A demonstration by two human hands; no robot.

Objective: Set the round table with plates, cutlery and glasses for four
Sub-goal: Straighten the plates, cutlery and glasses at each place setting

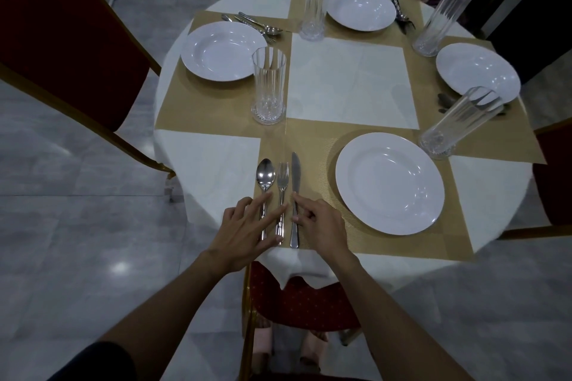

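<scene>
At the near edge of the round table (349, 83), on the gold placemat (312, 139) closest to you, spoon (265, 176), fork (282, 177) and knife (296, 170) lie side by side in that order, left to right. Long axes are parallel and run straight away from you. Spoon bowl, fork tines and knife tip point toward the table centre; handles point at the near edge. The three pieces sit close together without touching.

Your left hand (247, 232) is flat, fingers straight and spread, lying across the spoon and fork handles; the thumb tip sits by the fork's handle end. It grips nothing.

Your right hand (318, 222) pinches the knife handle with index fingertip and thumb tip; the other fingers are curled in.

Near plate (390, 184): white, on the same mat, right of the knife and apart from it. A tall ribbed glass (458, 123) stands at that mat's far right corner.

Other settings, each on its own mat:
- Left plate (223, 50), glass (268, 86) just beside its rim, cutlery (253, 22) beyond it.
- Far plate (360, 8), glass (316, 2) to its left, cutlery (400, 13) to its right.
- Right plate (476, 71), glass (441, 19) beyond it, cutlery (445, 102) partly hidden behind the near glass.

Red chairs (71, 40) with gold frames stand around the table.
</scene>
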